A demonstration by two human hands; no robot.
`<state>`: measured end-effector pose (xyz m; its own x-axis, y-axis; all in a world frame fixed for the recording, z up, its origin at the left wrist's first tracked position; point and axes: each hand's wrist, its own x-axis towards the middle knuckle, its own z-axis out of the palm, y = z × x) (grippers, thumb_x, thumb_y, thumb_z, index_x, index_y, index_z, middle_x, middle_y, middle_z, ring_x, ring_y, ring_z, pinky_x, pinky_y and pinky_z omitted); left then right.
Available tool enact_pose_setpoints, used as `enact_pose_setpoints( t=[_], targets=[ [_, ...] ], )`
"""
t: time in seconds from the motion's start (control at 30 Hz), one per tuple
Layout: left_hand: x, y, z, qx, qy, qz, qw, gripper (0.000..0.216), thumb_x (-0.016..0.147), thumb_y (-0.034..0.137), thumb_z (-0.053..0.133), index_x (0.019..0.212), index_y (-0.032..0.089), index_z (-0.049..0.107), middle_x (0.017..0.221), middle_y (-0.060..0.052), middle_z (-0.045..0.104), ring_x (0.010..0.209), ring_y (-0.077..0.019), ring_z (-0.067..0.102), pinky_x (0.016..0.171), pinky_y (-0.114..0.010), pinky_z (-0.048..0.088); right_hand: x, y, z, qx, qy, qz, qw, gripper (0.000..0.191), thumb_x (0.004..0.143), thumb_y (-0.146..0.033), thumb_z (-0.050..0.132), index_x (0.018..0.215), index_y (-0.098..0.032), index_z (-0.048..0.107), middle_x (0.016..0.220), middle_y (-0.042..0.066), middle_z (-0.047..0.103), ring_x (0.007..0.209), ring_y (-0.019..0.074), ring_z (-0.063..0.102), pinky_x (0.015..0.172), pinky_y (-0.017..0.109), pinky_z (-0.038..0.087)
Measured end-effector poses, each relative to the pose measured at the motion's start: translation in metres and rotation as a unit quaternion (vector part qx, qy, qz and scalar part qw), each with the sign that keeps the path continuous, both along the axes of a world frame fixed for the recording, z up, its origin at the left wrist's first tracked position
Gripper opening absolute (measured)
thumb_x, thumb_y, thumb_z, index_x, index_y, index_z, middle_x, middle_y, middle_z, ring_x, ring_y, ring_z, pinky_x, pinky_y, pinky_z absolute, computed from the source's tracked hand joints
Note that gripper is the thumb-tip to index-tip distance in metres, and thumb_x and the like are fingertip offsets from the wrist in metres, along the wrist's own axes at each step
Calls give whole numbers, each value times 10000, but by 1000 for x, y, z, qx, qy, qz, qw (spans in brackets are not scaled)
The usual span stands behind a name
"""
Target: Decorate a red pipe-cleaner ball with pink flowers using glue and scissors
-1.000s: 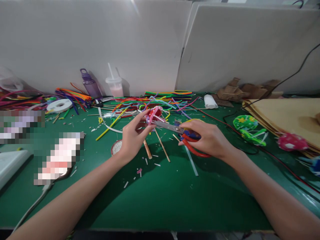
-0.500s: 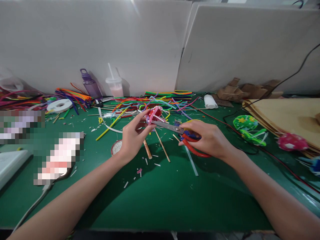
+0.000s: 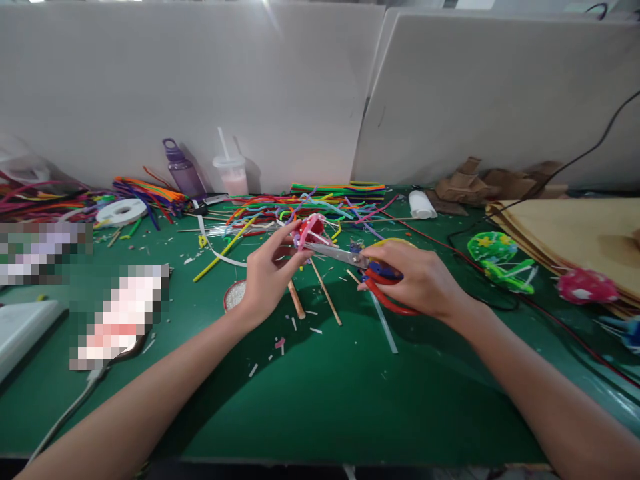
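Between the fingers of my left hand point(image 3: 267, 273) is a small pink and red craft piece point(image 3: 314, 229) with white dots and thin white strips. My right hand point(image 3: 417, 277) is wrapped round the red and blue handles of a pair of scissors point(image 3: 340, 254). The blades point left and meet the lower edge of the craft piece by my left fingertips. Whether they touch or cut it, I cannot tell. Below lie thin wooden sticks point(image 3: 327, 297), a clear glue stick point(image 3: 386, 328) and small pink and white scraps point(image 3: 281, 345). A small dish of white beads point(image 3: 235, 295) is partly behind my left wrist.
Colourful pipe cleaners point(image 3: 260, 212) lie across the back, near a purple bottle point(image 3: 185, 170) and a lidded cup point(image 3: 234, 175). At the right are a green craft piece point(image 3: 493, 248), a pink one point(image 3: 586, 287), brown paper point(image 3: 575, 230) and a red cable point(image 3: 550, 331).
Both hands stay nearly in place, with the scissors still at the craft piece. The whole view has shifted very slightly.
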<state>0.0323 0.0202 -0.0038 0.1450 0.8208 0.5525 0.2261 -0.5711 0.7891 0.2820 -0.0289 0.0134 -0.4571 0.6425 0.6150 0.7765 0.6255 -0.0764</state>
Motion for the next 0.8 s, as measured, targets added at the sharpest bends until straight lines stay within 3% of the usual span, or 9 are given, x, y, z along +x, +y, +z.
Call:
enact_pose_setpoints(
  t=[0.8],
  targets=[
    [1,0,0,-7,-10,5,1000,507,777,319,703,1266,251,588,1012,-49,688,845,-183,679,717,-312,616,0,0,-1,42,-28,-19,999,294,828,-331,653,1088,-197,617,1003,75,716,932,249,682,734,338,532]
  ],
)
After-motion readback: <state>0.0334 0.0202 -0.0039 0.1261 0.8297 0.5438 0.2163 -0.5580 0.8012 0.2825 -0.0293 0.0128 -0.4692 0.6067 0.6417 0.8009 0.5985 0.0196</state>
